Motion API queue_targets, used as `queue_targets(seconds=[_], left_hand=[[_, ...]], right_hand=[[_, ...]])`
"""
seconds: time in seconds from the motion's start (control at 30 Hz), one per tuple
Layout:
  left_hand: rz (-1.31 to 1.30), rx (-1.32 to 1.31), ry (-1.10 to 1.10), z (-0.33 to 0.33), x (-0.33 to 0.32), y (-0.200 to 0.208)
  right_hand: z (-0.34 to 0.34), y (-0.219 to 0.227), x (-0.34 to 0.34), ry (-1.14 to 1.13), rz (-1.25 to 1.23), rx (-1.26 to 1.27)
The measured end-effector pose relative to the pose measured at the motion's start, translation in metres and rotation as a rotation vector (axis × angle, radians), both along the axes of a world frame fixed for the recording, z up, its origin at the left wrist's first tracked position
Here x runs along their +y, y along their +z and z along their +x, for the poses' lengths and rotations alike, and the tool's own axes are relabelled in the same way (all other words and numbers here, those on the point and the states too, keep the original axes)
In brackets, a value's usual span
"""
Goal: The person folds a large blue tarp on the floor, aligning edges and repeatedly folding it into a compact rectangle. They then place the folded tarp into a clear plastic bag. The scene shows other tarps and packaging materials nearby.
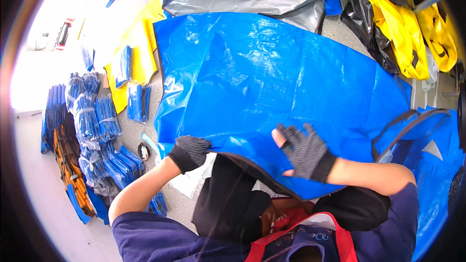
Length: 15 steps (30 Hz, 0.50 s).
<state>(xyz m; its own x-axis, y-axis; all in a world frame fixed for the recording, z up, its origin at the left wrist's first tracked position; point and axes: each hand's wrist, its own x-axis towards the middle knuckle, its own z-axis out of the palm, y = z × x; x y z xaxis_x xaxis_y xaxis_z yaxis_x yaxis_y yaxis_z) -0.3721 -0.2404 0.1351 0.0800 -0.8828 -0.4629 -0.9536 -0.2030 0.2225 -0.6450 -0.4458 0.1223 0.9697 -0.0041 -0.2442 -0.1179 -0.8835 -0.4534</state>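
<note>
Left hand (190, 151) fingers curled, clamped on the near edge of the blue woven plastic sheet (272, 82); right hand (305, 151) fingers apart, flat on it. Sheet drapes over the bench. Better to keep tension even and smooth outward, toward the bundled blue straps (92, 116).

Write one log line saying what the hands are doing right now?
left hand: gloved, gripping blue sheet edge | right hand: gloved, flat on sheet, fingers spread | nearby: blue strap bundles, yellow bags
</note>
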Motion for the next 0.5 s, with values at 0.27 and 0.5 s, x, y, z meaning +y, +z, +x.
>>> queue_targets(seconds=[0.27, 0.5], left_hand=[[0.436, 0.485, -0.357, 0.011, -0.035, -0.028], [-0.042, -0.012, -0.585, 0.105, -0.055, -0.167]], right_hand=[[0.029, -0.028, 0.066, -0.225, 0.227, 0.133], [0.04, 0.006, 0.037, -0.126, 0.401, 0.372]])
